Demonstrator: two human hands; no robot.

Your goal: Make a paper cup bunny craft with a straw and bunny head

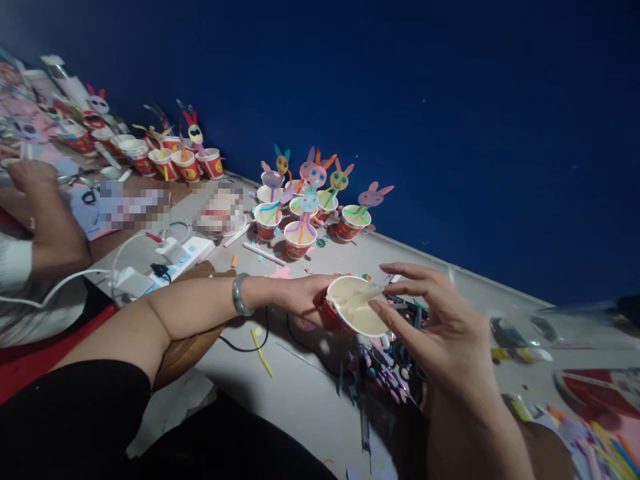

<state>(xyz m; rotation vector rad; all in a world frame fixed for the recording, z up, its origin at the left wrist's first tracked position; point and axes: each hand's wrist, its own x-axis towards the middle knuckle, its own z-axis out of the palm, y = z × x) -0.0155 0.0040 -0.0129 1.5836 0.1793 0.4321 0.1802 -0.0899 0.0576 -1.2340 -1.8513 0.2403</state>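
My left hand point(313, 300), with a green bangle at the wrist, is wrapped round the side of a red paper cup point(332, 313). The cup tilts, so its cream inside faces me. At its mouth, my right hand point(445, 333) pinches a whitish, see-through strip point(367, 293) between thumb and fingers. The strip reaches over the cup's opening; its exact kind is blurred. Beneath the hands lies a dark heap of small coloured craft pieces point(385, 373), partly hidden by my right hand.
Finished cups with rabbit-like figures point(305, 200) stand along the blue wall. More red cups point(187, 165) are farther left. A white power strip point(187, 257) with cables lies near my left arm. A co-worker's arm point(55, 213) is at left. Coloured sticks point(605, 447) lie at lower right.
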